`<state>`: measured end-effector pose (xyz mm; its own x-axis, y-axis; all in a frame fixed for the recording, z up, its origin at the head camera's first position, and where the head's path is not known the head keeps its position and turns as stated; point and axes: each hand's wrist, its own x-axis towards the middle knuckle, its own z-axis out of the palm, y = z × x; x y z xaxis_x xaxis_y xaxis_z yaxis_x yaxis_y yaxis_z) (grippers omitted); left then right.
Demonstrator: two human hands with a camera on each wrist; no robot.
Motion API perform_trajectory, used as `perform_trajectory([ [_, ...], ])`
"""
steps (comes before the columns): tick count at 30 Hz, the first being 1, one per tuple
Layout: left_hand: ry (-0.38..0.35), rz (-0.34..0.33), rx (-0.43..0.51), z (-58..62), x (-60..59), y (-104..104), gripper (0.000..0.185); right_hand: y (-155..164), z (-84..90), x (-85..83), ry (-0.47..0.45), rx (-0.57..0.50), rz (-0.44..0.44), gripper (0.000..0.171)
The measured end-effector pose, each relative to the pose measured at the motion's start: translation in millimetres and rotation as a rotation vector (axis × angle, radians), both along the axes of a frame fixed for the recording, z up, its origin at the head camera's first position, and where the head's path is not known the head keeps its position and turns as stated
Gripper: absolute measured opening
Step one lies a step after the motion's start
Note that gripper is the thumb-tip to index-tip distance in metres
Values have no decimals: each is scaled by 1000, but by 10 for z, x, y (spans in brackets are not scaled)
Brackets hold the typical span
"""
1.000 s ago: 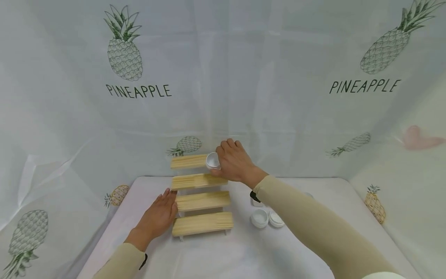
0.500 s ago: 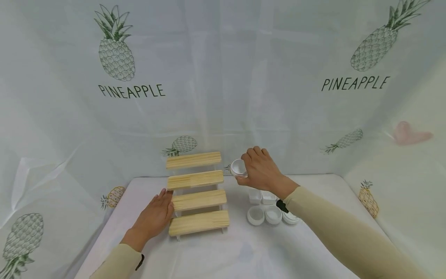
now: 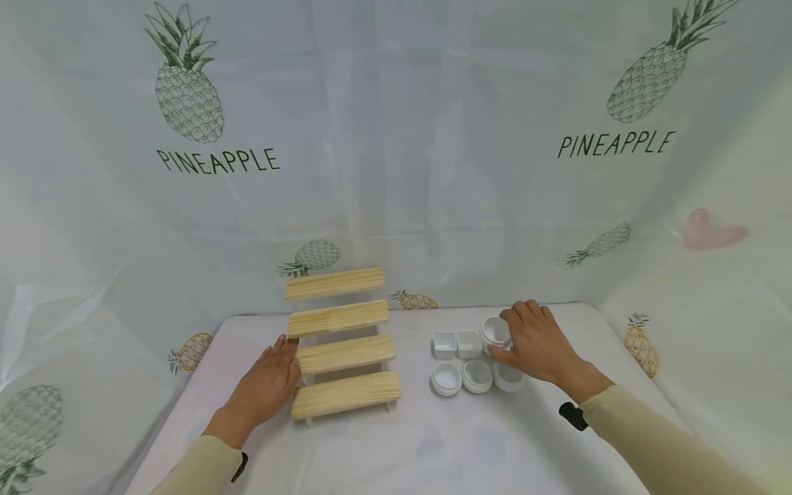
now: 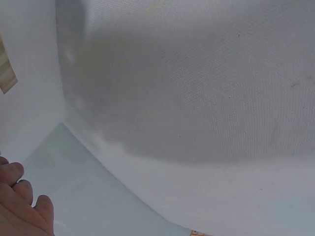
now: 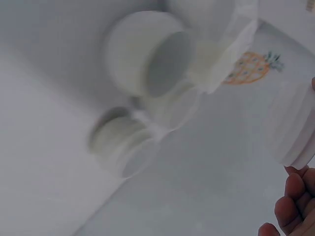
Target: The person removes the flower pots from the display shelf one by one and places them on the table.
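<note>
A wooden stepped rack (image 3: pixel 339 340) with four bare tiers stands at the table's left centre. My left hand (image 3: pixel 286 357) lies flat against the rack's left side, fingers straight; its fingertips (image 4: pixel 19 196) show in the left wrist view. My right hand (image 3: pixel 502 335) grips a small round white jar (image 3: pixel 494 329), held low beside two square white jars (image 3: pixel 456 344). Whether it touches the table is unclear. In front of it stand three round white jars (image 3: pixel 476 376). In the right wrist view, the held jar (image 5: pixel 290 130) is at the right edge and the round jars (image 5: pixel 147 54) are blurred.
A white cloth covers the table (image 3: pixel 433 447). Pineapple-printed sheeting (image 3: pixel 396 172) hangs behind and at both sides, close behind the rack. A strip of the rack's wood (image 4: pixel 6 73) shows at the left edge of the left wrist view.
My right hand has carried the round jar from the rack's top tier, right and down, to the group of jars. The left hand has stayed against the rack.
</note>
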<state>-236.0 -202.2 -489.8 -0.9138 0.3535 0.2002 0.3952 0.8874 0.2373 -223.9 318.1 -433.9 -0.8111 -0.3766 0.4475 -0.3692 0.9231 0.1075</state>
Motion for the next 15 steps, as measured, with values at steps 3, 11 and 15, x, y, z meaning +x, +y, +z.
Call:
perform_trajectory([
  [3,0,0,0,3,-1,-20,59,244,-140,115,-13,-39,-43,54],
  [11,-20,0,-4,-53,-19,-42,60,712,-503,326,-63,-42,-129,52],
  [15,-26,0,-1,-16,-12,-18,60,790,-685,343,-97,-50,-153,53],
])
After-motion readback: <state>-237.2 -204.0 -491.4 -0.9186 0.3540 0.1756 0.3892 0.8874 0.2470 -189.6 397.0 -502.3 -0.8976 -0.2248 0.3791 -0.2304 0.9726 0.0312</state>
